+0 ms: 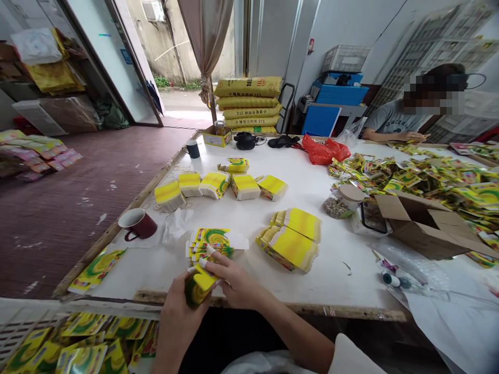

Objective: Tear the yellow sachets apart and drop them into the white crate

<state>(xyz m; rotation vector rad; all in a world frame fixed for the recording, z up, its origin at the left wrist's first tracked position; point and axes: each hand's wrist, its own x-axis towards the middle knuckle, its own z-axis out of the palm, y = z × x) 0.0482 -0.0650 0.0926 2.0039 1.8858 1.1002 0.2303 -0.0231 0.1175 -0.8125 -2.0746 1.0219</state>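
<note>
Carton [195, 294] held at lower centre.
Left grip [177, 306] is closed around it, right grip [238, 283] pinched on its upper end; stack [212, 238] is noted just above, nearer the right grip.

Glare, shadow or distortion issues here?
Head view: daylight bleaches the ground outside; head view: near side of the held carton looks shaded; head view: crates upper right lean, likely lens distortion; head view: pixel blocks mask the co-worker's head.
</note>
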